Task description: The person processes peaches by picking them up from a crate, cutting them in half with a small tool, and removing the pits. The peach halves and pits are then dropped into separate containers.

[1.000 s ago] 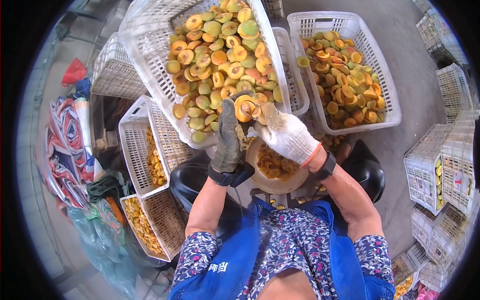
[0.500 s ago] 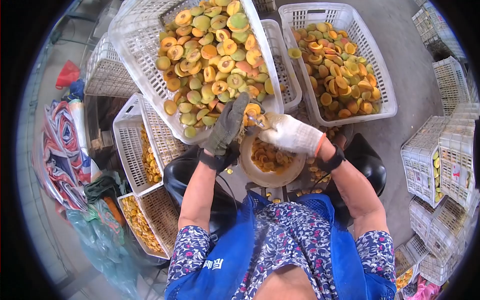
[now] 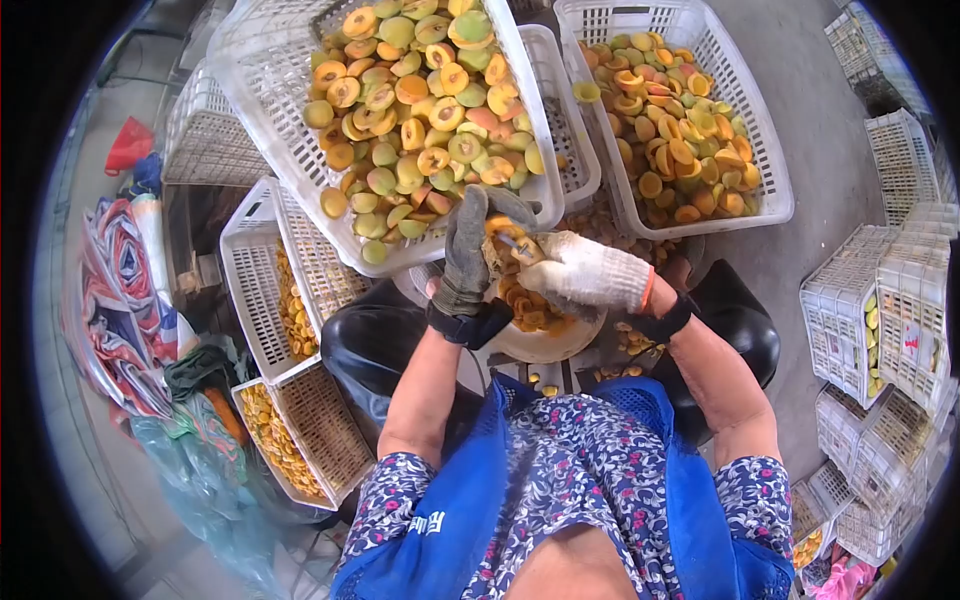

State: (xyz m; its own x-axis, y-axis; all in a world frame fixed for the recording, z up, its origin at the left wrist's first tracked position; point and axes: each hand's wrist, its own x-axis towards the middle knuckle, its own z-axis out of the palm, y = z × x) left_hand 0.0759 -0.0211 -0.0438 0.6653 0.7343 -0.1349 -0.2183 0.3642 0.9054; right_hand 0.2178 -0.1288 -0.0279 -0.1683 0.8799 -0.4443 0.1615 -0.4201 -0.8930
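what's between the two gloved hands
The head view shows a cut stone fruit and a metal tool tip between the left hand and right hand.

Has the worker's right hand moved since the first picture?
Yes. Judged against the large fruit crate, the right hand has shifted to the right and sits slightly lower in the view.

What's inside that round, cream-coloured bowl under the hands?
In the round, cream-coloured bowl lie cut orange fruit pieces. The right hand, in a white knitted glove, covers part of it; what lies there, or beneath the pieces, cannot be seen.
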